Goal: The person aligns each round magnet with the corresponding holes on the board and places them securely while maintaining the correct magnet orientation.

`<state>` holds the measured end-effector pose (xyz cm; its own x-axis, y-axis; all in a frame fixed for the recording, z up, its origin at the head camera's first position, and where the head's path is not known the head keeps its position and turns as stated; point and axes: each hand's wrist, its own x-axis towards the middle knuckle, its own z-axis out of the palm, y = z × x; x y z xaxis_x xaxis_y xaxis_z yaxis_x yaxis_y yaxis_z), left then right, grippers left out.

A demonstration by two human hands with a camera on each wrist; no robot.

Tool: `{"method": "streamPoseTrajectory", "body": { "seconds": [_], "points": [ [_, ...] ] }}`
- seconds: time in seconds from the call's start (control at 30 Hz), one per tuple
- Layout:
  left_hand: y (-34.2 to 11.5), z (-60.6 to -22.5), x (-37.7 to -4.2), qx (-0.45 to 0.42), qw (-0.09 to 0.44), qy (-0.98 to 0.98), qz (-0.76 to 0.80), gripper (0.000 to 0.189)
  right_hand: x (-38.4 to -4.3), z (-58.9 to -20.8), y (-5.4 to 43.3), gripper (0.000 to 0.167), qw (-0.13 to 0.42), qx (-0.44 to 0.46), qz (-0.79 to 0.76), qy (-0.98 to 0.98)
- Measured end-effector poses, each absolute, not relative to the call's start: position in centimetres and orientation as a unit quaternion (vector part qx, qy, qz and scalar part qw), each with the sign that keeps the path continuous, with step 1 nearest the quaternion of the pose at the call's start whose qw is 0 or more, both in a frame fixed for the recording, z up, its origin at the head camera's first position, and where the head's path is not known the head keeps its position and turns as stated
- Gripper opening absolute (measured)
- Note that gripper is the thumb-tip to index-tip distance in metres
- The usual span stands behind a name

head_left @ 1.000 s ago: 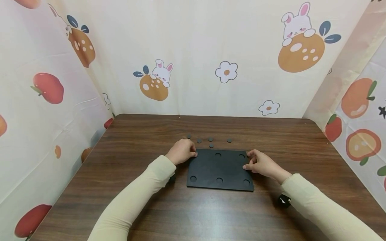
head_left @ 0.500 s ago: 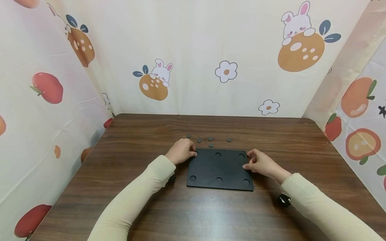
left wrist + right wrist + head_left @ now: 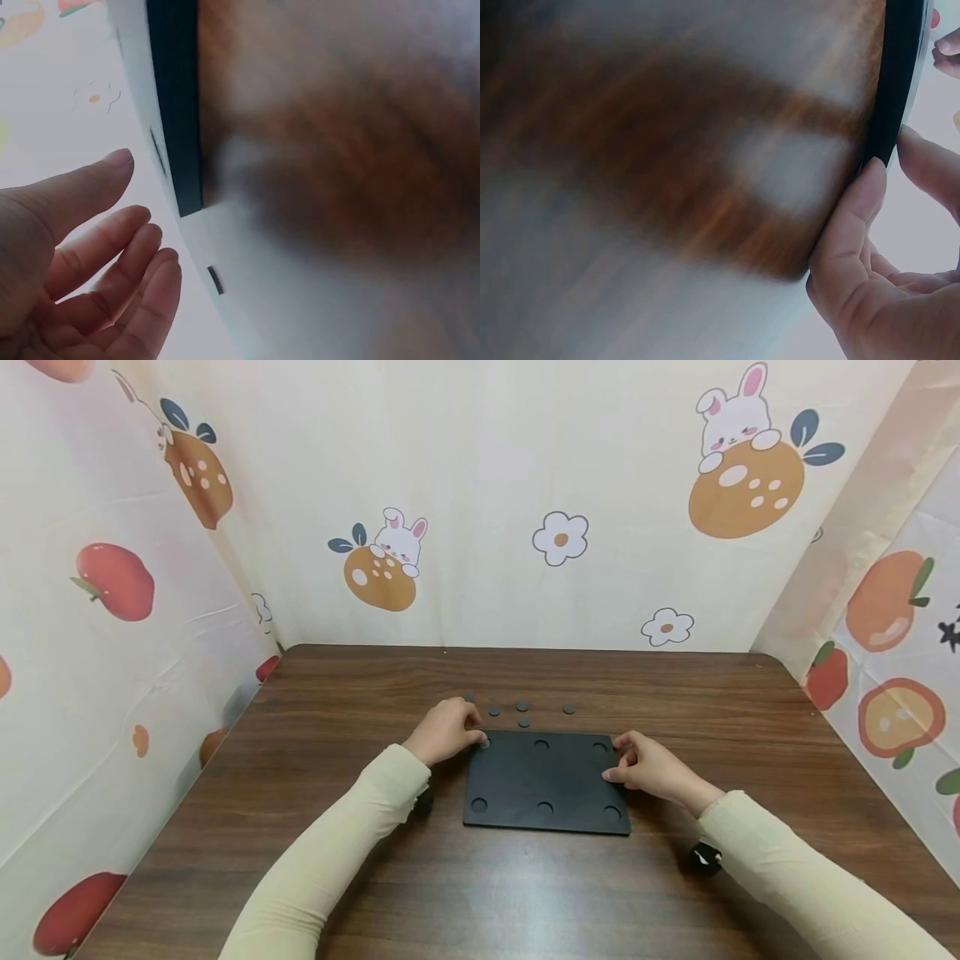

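Note:
A flat black board point(image 3: 547, 777) with round recesses along its near and far edges lies on the table. My left hand point(image 3: 445, 731) is by its far left corner, partly hiding the recess there. In the left wrist view, the left hand's fingers point(image 3: 112, 270) are loosely bent, the thumb is apart from them, and nothing is between. At the board's right edge, my right hand point(image 3: 651, 767) holds it with thumb and a finger; the right wrist view shows fingertips point(image 3: 870, 180) on its side. Several small dark discs point(image 3: 522, 706) lie beyond the far edge.
The board and discs are on a brown wood-grain table point(image 3: 360, 693). A printed curtain point(image 3: 480, 485) with rabbits and fruit hangs behind it and along both sides. Dark wrist devices point(image 3: 705, 858) show under the sleeves.
My left hand has lifted slightly and shifted left at the board's far left corner, its fingers parting. The right hand stays on the right edge, and the board keeps its place.

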<state>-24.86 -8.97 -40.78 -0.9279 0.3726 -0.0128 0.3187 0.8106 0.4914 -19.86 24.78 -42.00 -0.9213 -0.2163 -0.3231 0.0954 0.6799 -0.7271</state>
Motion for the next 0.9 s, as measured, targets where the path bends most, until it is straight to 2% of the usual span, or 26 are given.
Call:
{"method": "streamPoseTrajectory", "body": {
  "seconds": [0.5,0.9],
  "points": [
    [-10.1,-40.2,-26.4,0.164,0.024,0.949,0.269,0.047,-19.7,-42.0,24.8,0.065,0.195,-0.034,-0.402,0.894],
    [-10.6,-40.7,-28.1,0.138,0.023,0.956,0.256,0.051,-19.7,-41.9,24.7,0.065,0.194,-0.032,-0.401,0.895]
  ]
}}
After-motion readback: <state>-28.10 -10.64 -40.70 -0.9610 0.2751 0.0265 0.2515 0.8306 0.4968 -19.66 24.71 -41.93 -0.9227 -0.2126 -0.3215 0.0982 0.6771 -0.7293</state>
